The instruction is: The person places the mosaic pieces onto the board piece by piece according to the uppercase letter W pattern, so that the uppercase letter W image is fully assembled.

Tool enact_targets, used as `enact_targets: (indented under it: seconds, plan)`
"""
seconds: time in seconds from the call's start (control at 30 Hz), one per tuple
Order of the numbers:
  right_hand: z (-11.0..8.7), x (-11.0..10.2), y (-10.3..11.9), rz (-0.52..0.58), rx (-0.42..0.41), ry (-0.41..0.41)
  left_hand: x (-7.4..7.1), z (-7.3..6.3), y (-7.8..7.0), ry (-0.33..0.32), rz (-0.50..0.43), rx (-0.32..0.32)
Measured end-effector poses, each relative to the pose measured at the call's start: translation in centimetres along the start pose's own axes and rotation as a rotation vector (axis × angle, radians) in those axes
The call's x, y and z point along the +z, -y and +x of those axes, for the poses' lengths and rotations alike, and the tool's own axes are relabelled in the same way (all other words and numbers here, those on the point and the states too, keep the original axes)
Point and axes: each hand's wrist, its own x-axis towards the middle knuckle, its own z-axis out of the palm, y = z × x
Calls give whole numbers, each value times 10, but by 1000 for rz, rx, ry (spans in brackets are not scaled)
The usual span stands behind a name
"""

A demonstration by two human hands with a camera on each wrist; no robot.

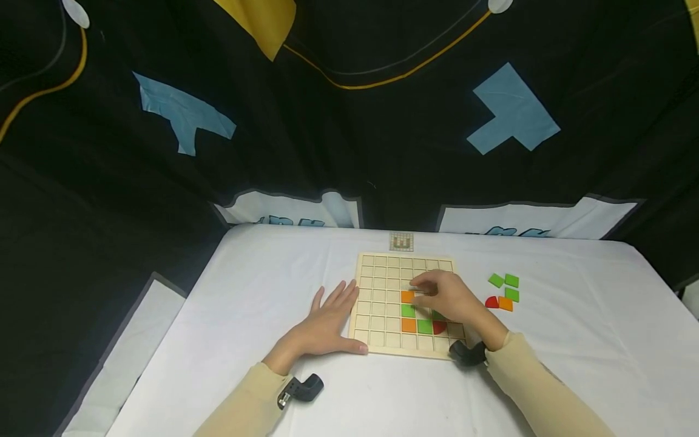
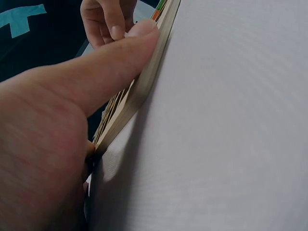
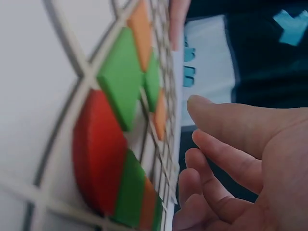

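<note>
A pale wooden grid board lies on the white table. My left hand rests at its left edge, fingers spread and thumb at the near corner. Over the board's middle hovers my right hand, fingers loosely bent, with nothing visible between thumb and fingertips in the right wrist view. Set in cells are an orange square, a green square, another orange square, another green square and a red rounded piece. The right hand partly hides other pieces.
Right of the board lie several loose green squares, an orange square and a red rounded piece. A small grid-patterned card sits beyond the board's far edge. Dark patterned cloth hangs behind the table.
</note>
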Motion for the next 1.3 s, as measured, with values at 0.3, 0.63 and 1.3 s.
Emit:
enact_targets:
  seconds: [0.3,0.63,1.3]
  plan:
    - [-16,-22,-9,34,29,-45,-1,-1,-1,1,4,2]
    - [-35,-40,-26,18,56,-127,1,1,1,0,12,2]
    - [-77,-76,-74,-30,141,-220,0,1,0,-4,-5,5]
